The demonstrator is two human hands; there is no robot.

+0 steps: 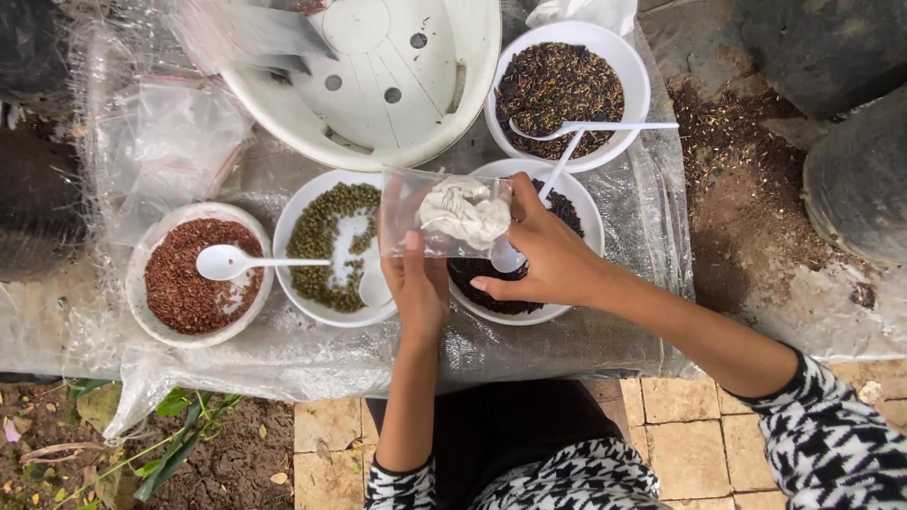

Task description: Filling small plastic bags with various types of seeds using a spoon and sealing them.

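- We see our left hand [418, 288] holding a small clear plastic bag [446, 213] from below, thumb up its front, fingers pinching the lower edge.
- Our right hand [546, 253] grips the bag's right side, fingers curled and pinching the plastic; a white plastic spoon [539, 202] slants up behind this hand, and we cannot tell whether the hand holds it.
- The bag holds a crumpled wad of white cotton [466, 212] and hangs above the gap between two bowls.
- Under the right hand sits a white bowl of black seeds [568, 210].
- Left of it, a white bowl of green mung beans [326, 247], with bare white showing in the middle.
- Further left, a bowl of reddish-brown grains [189, 274] with a white spoon [236, 263] across it, the handle reaching over the bean bowl.
- At the top right, a bowl of dark mixed husks [559, 87] with another white spoon [590, 127] laid on it.
- A large white plastic pot [430, 90] with drain holes lies tipped at the top centre.
- The bench [283, 354] is wrapped in crinkled clear plastic sheeting; empty clear bags [170, 142] lie on the left.
- We are outdoors: soil and leaves [179, 444] lie lower left, tan paving bricks [680, 416] underfoot, and bare earth [746, 208] beside dark rounded containers on the right.
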